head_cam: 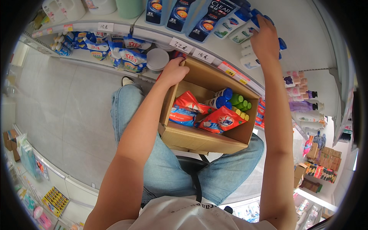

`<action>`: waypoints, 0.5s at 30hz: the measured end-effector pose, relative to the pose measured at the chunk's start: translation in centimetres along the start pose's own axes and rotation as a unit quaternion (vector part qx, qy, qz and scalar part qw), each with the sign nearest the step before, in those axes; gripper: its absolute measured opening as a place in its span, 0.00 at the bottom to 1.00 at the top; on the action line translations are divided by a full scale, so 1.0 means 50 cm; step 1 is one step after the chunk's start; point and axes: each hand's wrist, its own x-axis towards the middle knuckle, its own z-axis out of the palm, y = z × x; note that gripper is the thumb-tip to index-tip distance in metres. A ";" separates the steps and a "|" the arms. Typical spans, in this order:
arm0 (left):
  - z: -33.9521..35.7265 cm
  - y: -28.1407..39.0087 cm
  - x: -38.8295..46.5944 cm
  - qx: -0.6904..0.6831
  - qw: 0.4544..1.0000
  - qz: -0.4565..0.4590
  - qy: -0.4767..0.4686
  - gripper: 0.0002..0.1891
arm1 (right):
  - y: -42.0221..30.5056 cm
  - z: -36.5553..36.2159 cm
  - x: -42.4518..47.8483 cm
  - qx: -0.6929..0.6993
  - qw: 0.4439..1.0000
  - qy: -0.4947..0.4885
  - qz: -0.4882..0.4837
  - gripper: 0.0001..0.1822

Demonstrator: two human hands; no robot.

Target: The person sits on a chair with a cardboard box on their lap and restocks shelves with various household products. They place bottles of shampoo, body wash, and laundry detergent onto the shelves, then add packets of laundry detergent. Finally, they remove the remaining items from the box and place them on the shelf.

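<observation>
My left hand (175,72) grips the far left rim of an open cardboard box (201,138) that sits over my knees. Two red and blue OMO detergent pouches (224,120) lie inside, in front of blue-capped bottles (220,101), green-capped bottles (237,99) and yellow-capped bottles (243,115). Up on the shelf, my right hand (266,40) has its fingers around the cap end of a white Safeguard bottle (241,35). Part of that bottle is hidden by the hand. More white bottles with blue caps (249,61) are just beside my wrist.
The shelf edge (155,35) with price tags runs close behind the box. Blue CLEAR bottles (205,24) stand on it. Below are laundry pouches (132,60) and a grey-lidded tub (157,59). Lotion bottles (302,106) line the right shelf. Grey tile floor (63,100) extends left.
</observation>
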 end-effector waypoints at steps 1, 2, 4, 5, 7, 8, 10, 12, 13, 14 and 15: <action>-0.001 0.001 0.001 0.004 1.000 0.006 0.005 0.33 | -0.009 -0.009 -0.009 0.013 1.000 0.021 -0.001 0.20; -0.002 0.001 0.000 0.009 1.000 0.011 0.008 0.33 | -0.020 -0.020 -0.020 0.022 0.999 0.027 0.018 0.19; -0.004 0.003 -0.001 0.002 1.000 -0.004 -0.008 0.32 | -0.044 -0.048 -0.054 0.068 0.997 0.031 0.022 0.15; -0.006 0.005 -0.002 -0.005 1.000 -0.010 -0.015 0.31 | -0.058 -0.063 -0.076 0.088 0.995 0.033 0.026 0.14; -0.003 0.009 -0.006 0.001 1.000 0.001 0.004 0.30 | -0.099 -0.082 -0.147 0.189 0.971 -0.065 0.133 0.10; -0.003 0.011 -0.007 0.001 1.000 0.006 0.011 0.30 | -0.111 -0.085 -0.178 0.167 0.963 -0.141 0.155 0.10; -0.003 0.014 -0.009 -0.012 1.000 -0.012 0.003 0.30 | -0.132 -0.077 -0.244 0.123 0.949 -0.249 0.147 0.12; -0.002 0.014 -0.008 -0.012 1.000 -0.025 -0.010 0.30 | -0.140 -0.066 -0.306 0.076 0.924 -0.331 0.174 0.14; -0.003 0.013 -0.005 -0.005 0.999 -0.027 -0.017 0.30 | -0.142 -0.060 -0.332 0.058 0.911 -0.360 0.191 0.15; -0.005 0.011 -0.002 -0.002 0.999 -0.029 -0.021 0.31 | -0.142 -0.057 -0.355 0.033 0.890 -0.400 0.216 0.16; -0.004 0.007 0.000 0.001 1.000 -0.014 -0.015 0.31 | -0.142 -0.057 -0.377 0.054 0.896 -0.385 0.214 0.17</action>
